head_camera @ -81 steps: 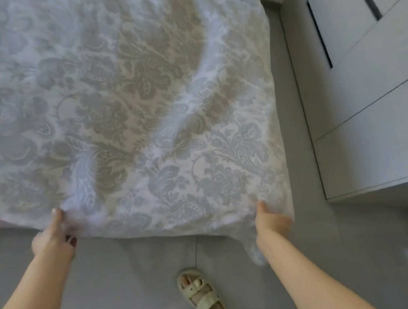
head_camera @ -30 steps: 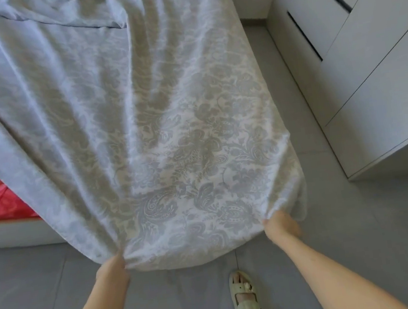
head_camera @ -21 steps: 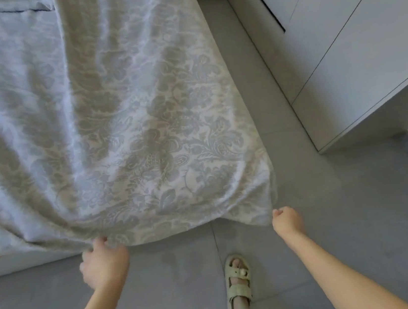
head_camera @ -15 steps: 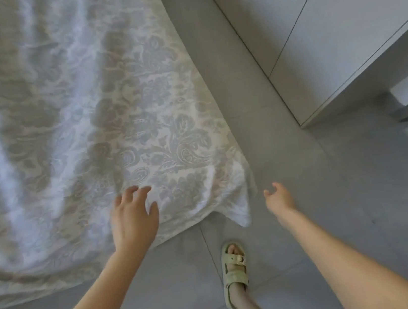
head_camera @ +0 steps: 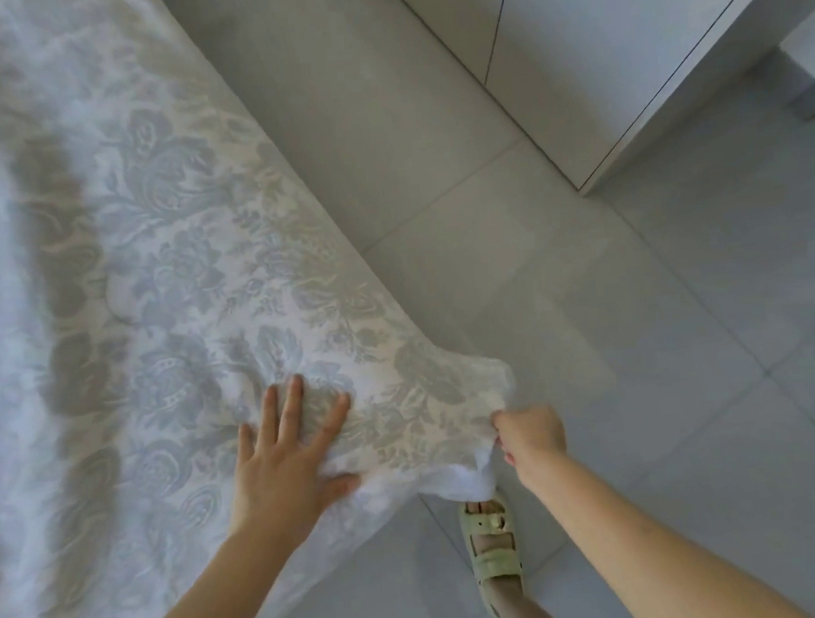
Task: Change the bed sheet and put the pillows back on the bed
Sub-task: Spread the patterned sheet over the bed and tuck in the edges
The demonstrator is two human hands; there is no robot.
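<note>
- The pale floral bed sheet of grey-blue and cream patterned cloth (head_camera: pixel 159 289) lies spread over the bed and hides it fully in my view. It has long soft folds and is not pulled smooth.
- My left hand (head_camera: pixel 288 459) is open, with the fingers straight and spread, and the palm presses flat on the sheet near its corner.
- My right hand (head_camera: pixel 531 435) is closed in a fist round the corner of the sheet and holds it out past the edge of the bed, above the grey tiled floor (head_camera: pixel 631 331).
- A loose bit of the corner hangs below this fist, just over my foot in a pale green strapped sandal (head_camera: pixel 493 541).
- I take this sheet for the fresh one, though I cannot be sure. It is laid on, but this corner is not yet tucked in, so I judge the sheet part unfinished.
- The other corners are out of view, so I cannot tell if they are done.
- No pillows show here; to put them back is, I think, all left to do.
- A white flat-fronted wardrobe (head_camera: pixel 642 18) stands across the floor, well apart from the bed.
</note>
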